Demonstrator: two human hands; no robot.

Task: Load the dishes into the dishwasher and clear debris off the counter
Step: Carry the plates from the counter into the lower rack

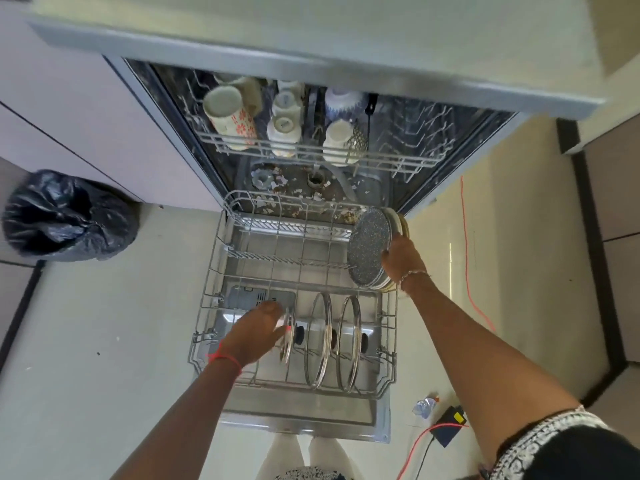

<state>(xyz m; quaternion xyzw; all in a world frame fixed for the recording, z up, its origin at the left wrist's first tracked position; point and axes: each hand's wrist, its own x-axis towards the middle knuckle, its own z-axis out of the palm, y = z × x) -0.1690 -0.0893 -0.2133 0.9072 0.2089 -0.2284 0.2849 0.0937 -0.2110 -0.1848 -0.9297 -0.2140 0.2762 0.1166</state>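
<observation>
Cups [227,114] racked above, a glass lid [288,336] is gripped by the left hand [256,332] at the lower rack's [212,271] front edge, plates [369,251] by the right hand [401,259] at its right edge; loading is judged midway.

Behind the left hand [256,332] a red thread bracelet [225,356] is tied; behind the right hand [401,258], a thin pale beaded bracelet [414,274]. The right sleeve [568,445] is black (white patterned trim edges it). Pale trousers [311,452] show below.

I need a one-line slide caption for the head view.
Left hand holds a glass lid in the lower rack; right hand grips stacked plates at its edge.
</observation>
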